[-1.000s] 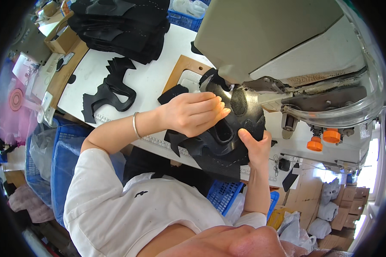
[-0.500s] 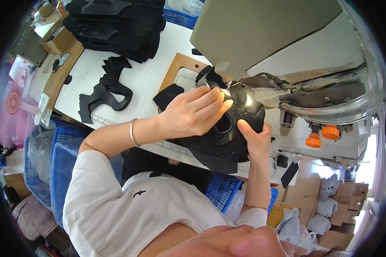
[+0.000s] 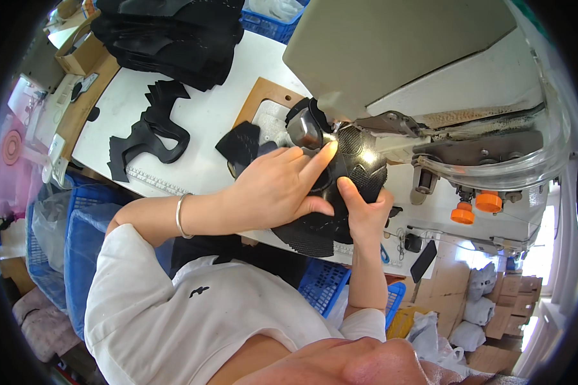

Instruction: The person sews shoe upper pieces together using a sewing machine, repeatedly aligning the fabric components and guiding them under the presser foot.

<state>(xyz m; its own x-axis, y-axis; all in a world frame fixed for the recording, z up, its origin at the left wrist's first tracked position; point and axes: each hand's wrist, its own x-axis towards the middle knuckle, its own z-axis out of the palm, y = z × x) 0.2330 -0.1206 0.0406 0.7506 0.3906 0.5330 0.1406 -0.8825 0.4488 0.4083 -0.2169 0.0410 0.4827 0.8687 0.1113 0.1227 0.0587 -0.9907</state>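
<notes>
Under the needle area of a grey sewing machine (image 3: 392, 48) lies a black shaped piece (image 3: 368, 176) with glossy moulded parts and mesh texture. My left hand (image 3: 270, 186) rests over its left part. The index finger is stretched toward the needle, the thumb is held apart, and the other fingers are partly hidden. My right hand (image 3: 367, 215) grips the piece's right edge, with the thumb on top and the fingers out of sight beneath. Another black cutout with a jagged edge (image 3: 151, 135) sits on the white table (image 3: 212, 119) to the left.
A tall stack of black pieces (image 3: 167, 42) stands at the far left of the table. The machine's transparent tube (image 3: 494, 167) and orange knobs (image 3: 488, 202) are on the right. Blue baskets (image 3: 324, 282) stand below the front edge. A dark phone-like slab (image 3: 423, 261) is at lower right.
My left hand has gone from pinched fingertips near the needle to a flatter pose, thumb spread and index finger stretched. The right hand keeps its grip. The whole view has shifted slightly.
</notes>
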